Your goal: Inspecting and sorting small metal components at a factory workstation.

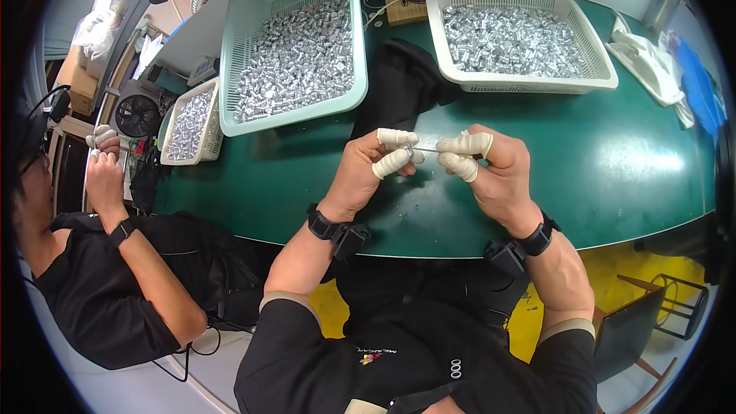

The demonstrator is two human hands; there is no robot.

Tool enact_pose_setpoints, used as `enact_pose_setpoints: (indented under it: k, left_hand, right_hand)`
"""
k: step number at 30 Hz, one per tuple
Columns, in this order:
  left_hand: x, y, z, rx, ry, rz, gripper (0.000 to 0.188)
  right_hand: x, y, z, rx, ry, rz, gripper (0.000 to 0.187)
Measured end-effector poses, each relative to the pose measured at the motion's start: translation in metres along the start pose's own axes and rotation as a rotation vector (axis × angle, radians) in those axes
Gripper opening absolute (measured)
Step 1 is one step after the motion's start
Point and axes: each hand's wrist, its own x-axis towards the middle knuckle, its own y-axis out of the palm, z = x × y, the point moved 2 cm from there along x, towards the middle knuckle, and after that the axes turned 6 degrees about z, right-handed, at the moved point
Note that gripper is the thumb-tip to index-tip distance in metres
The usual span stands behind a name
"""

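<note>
My left hand, white finger cots on its fingertips, pinches a small silvery metal part that the fingers mostly cover. My right hand, also in finger cots, grips a thin metal rod-like tool, whose dark end shows behind the fingers. The tool's tip reaches the part between my left fingertips; whether it sits inside it I cannot tell. Both hands are held over the green table, close to its near edge.
A pale green basket and a white basket, both full of small silvery parts, stand beyond my hands. Black cloth lies between them. A smaller basket is at left, near a co-worker. White cloth lies at right.
</note>
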Motion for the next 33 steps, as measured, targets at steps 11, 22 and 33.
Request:
enact_pose_setpoints:
  k: [11,22,33]
  left_hand:
    - [0.001,-0.013,0.006,0.006,0.050,-0.120,0.022]
    - [0.000,-0.002,0.004,-0.035,0.013,-0.059,0.026]
    - [0.000,0.001,0.004,-0.017,0.025,-0.036,0.025]
  right_hand:
    - [-0.005,-0.005,0.002,0.168,0.058,-0.377,0.012]
    - [-0.005,0.004,0.004,0.004,-0.026,-0.199,0.007]
    - [-0.006,0.004,0.003,-0.011,-0.034,-0.203,0.007]
